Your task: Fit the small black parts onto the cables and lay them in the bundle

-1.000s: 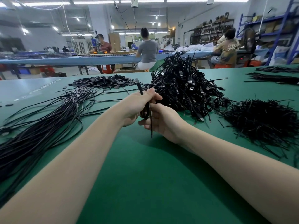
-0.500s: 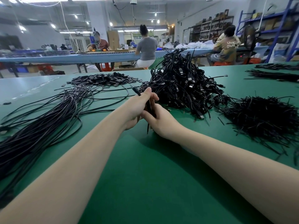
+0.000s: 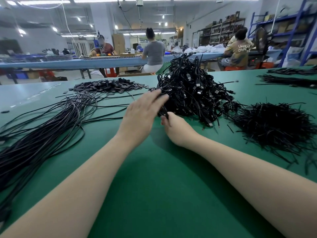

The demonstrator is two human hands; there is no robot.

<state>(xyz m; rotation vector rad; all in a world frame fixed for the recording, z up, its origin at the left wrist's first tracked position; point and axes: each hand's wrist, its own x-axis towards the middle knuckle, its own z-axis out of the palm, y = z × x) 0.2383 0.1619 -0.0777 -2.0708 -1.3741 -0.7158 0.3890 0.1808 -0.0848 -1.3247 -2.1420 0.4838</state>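
Green matte table (image 3: 154, 186): broad, flat, under everything. Long bundle (image 3: 39, 134) of straight black cables: fanned at far left. Tangled cable heap (image 3: 193, 93): glossy coils with connector ends, centre back, blocking what lies behind. Bristly mound of short black strands (image 3: 274, 126): right. Flat small black parts (image 3: 109, 85): piled behind the bundle. My left hand (image 3: 142, 112): fingers straight, released, tips touching the heap; a second ago it pinched a cable. My right hand (image 3: 176, 129): curled, pinching a cable (image 3: 163, 113) at the heap's near edge.
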